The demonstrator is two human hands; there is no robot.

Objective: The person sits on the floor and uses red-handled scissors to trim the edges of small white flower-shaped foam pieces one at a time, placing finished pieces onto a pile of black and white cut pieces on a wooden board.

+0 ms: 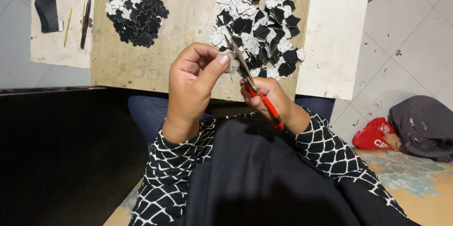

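My left hand (191, 82) pinches a small white flower-shaped piece (231, 61) between thumb and fingers. My right hand (269, 98) grips red-handled scissors (255, 89), their blades reaching up against that piece. Both hands hover over the near edge of a wooden board (188, 18). On the board, a heap of uncut black and white squares (259, 28) lies just beyond the hands. A tidier pile of cut flower shapes (137, 16) sits at the far left.
A white sheet (332, 42) lies right of the board. Another sheet with black fabric (47, 4), a pen and a thin stick lies to the left. A grey cloth bundle (422, 127) and red bag (375, 134) rest on the tiled floor.
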